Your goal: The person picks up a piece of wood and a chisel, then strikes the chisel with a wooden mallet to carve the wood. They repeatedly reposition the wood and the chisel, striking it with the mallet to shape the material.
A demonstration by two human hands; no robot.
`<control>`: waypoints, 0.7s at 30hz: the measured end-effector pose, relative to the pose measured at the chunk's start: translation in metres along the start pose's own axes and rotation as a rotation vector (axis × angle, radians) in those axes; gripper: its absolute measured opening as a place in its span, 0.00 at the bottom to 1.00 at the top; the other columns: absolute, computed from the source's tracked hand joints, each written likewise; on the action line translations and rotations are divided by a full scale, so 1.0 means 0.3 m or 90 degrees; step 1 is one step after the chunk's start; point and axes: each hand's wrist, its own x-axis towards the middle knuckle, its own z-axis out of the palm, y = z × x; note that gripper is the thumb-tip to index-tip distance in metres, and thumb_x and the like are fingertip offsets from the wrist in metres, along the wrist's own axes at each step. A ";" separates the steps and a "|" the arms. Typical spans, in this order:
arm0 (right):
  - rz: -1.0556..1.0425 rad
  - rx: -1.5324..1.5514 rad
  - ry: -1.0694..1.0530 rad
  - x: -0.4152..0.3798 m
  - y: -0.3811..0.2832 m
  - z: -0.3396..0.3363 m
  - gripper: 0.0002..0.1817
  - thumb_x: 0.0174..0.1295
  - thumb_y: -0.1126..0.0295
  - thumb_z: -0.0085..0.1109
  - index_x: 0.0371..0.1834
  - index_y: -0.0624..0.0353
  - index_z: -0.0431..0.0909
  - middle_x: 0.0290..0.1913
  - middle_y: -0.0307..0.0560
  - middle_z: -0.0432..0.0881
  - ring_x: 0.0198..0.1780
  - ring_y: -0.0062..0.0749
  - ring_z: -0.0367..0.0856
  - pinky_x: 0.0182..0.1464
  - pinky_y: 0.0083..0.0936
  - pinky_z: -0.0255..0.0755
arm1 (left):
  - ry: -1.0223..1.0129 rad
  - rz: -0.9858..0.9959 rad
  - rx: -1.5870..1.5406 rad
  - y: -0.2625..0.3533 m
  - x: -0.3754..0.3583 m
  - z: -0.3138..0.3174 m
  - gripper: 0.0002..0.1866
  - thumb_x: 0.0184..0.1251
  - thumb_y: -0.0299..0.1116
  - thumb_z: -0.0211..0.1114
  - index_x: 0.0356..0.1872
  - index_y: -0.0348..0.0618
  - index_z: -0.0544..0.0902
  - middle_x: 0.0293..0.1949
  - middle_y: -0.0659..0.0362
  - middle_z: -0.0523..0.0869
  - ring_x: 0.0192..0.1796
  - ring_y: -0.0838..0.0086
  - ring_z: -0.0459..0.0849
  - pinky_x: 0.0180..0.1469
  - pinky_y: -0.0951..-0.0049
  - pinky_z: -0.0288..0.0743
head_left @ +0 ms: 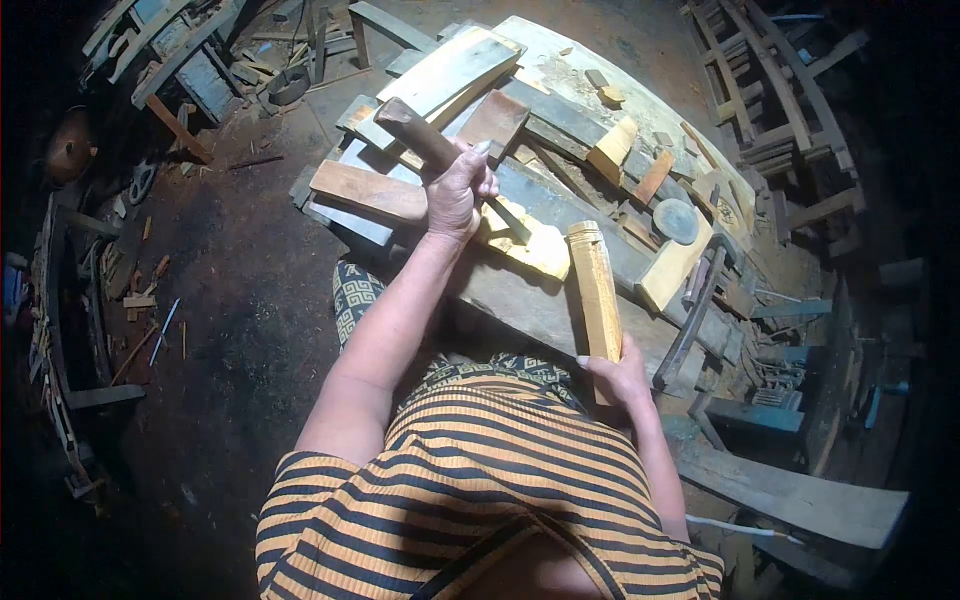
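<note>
The left hand (pixel 458 190) has its fingers wrapped tightly around the handle of a wooden mallet (pixel 415 130), whose blunt head points toward 11 o'clock above a pile of planks (pixel 450 70). The right hand (pixel 620 372) grips the lower end of a pale wooden stick (pixel 596 290), fingers closed around it, and the stick stands nearly upright, its top leaning toward 12 o'clock. Between the two hands, just at 4 o'clock from the left hand, lies a yellowish wood block (pixel 535 248) on a broad grey board (pixel 540 300). At 3 o'clock from the stick a hammer (pixel 695 310) lies among wood scraps. At 9 o'clock the dark floor (pixel 240 300) is strewn with offcuts.
</note>
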 end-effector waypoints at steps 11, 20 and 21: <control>-0.405 -0.285 0.122 -0.024 -0.573 -0.235 0.42 0.33 0.53 0.75 0.54 0.61 0.70 0.37 0.49 0.80 0.38 0.30 0.80 0.39 0.27 0.76 | -0.026 0.016 0.167 0.005 0.002 0.021 0.10 0.56 0.24 0.65 0.23 0.45 0.71 0.17 0.65 0.72 0.16 0.81 0.72 0.20 0.77 0.72; -0.611 -0.438 -0.002 -0.049 -1.071 -0.091 0.34 0.39 0.59 0.67 0.51 0.63 0.73 0.45 0.53 0.80 0.46 0.42 0.79 0.49 0.34 0.73 | -0.038 0.048 0.254 0.005 -0.034 0.075 0.11 0.53 0.25 0.68 0.21 0.44 0.73 0.18 0.65 0.76 0.18 0.83 0.75 0.20 0.81 0.71; -0.432 -0.624 -0.022 0.010 -1.064 -0.080 0.32 0.37 0.56 0.65 0.47 0.63 0.75 0.41 0.54 0.81 0.44 0.45 0.79 0.49 0.36 0.73 | -0.046 0.039 0.268 -0.004 -0.028 0.059 0.11 0.53 0.25 0.68 0.21 0.45 0.73 0.18 0.66 0.76 0.18 0.83 0.75 0.20 0.81 0.71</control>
